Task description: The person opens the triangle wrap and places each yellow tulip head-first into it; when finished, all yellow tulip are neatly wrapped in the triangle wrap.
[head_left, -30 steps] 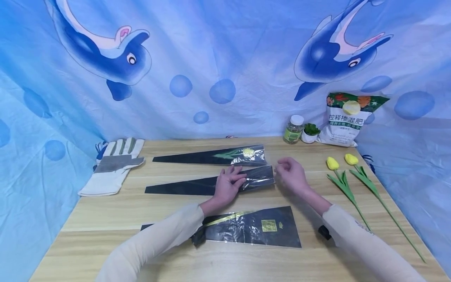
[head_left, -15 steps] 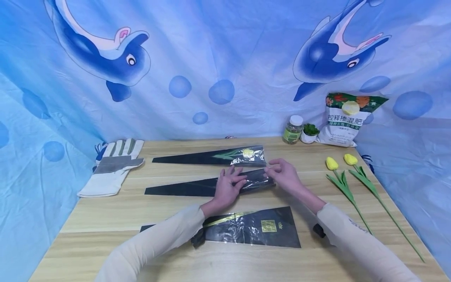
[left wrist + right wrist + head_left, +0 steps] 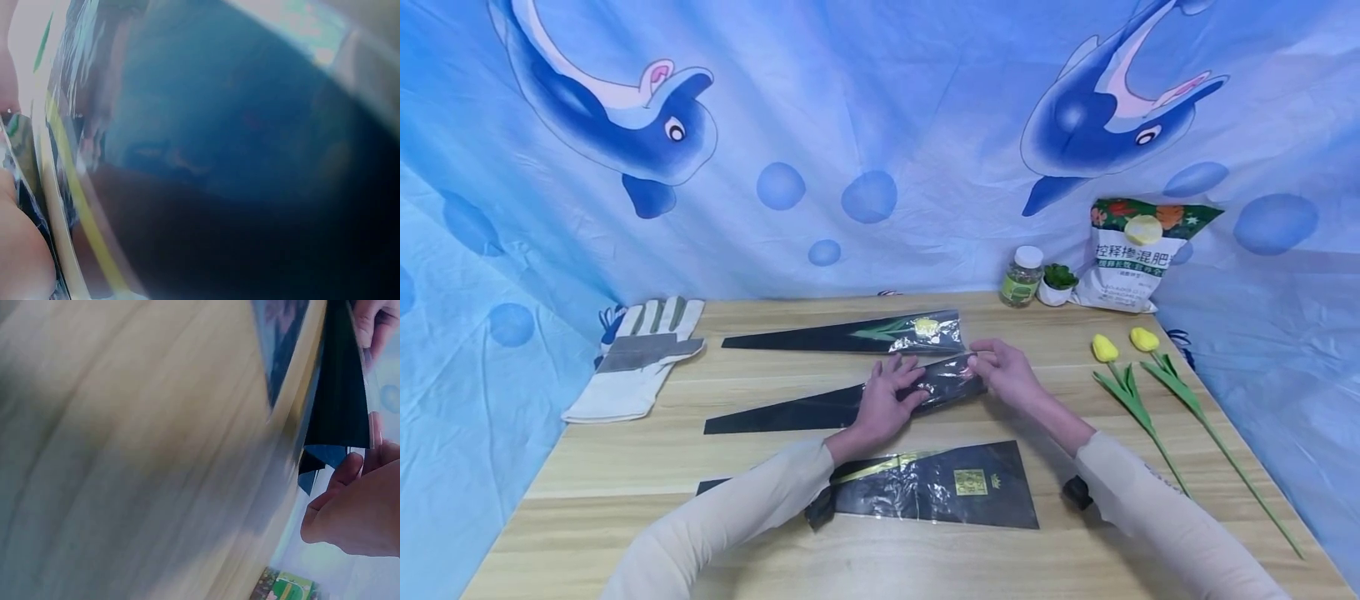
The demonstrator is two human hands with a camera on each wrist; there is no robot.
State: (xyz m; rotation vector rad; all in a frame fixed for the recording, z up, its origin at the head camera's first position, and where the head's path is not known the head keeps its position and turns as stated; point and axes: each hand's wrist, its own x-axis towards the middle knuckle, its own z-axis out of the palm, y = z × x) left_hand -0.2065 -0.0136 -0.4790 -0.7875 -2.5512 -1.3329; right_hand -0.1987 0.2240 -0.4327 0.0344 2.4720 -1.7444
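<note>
A tapered black flower sleeve (image 3: 805, 406) with a clear, shiny wide end lies across the middle of the table. My left hand (image 3: 883, 408) rests on it, fingers spread over the film near its wide part. At the sleeve's wide right end, my right hand (image 3: 1007, 375) pinches the upper corner between thumb and fingers. In the right wrist view the black sleeve (image 3: 340, 381) stands a little off the table by the right hand (image 3: 362, 506). Behind lies a similar sleeve (image 3: 790, 337) holding a yellow tulip (image 3: 925, 327). The left wrist view is mostly dark film.
A flat black sleeve (image 3: 925, 487) with gold print lies in front, partly under my left forearm. Two yellow tulips (image 3: 1131, 392) (image 3: 1195, 400) lie at right. White-grey gloves (image 3: 640, 354) lie at left. A jar (image 3: 1022, 277), potted plant (image 3: 1057, 282) and fertilizer bag (image 3: 1135, 254) stand at back right.
My right hand has moved left onto the sleeve's wide end and now pinches its corner. The sleeve has tilted, its narrow end swinging toward me. My left hand stays on it.
</note>
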